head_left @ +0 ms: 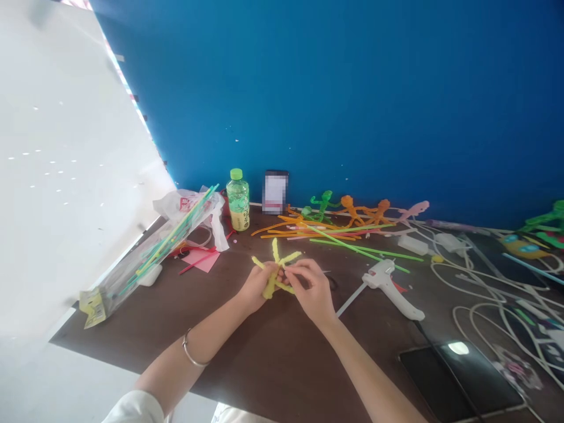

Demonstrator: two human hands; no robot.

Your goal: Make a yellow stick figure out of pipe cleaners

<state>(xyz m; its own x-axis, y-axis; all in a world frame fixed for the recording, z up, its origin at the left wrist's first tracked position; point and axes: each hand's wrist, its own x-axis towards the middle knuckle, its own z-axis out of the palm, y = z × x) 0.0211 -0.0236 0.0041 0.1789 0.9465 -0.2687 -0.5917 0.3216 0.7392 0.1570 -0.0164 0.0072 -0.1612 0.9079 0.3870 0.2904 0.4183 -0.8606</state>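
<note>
A yellow pipe-cleaner figure (275, 276) with several splayed limbs sits just above the dark brown table (273, 346). My left hand (258, 286) grips it from the left, and my right hand (308, 291) pinches its middle from the right. My fingers hide the figure's centre. A thin metal tip and a dark loop (330, 279) show just past my right hand, but I cannot tell what they belong to. A white hot glue gun (388, 288) lies to the right of that hand.
Behind my hands lie loose pipe cleaners (317, 230) and finished pipe-cleaner figures (352, 210). To the left are a green-capped bottle (238, 200) and a clear bag of sticks (154, 255). White cables (484, 288) and a dark tablet (458, 376) occupy the right side.
</note>
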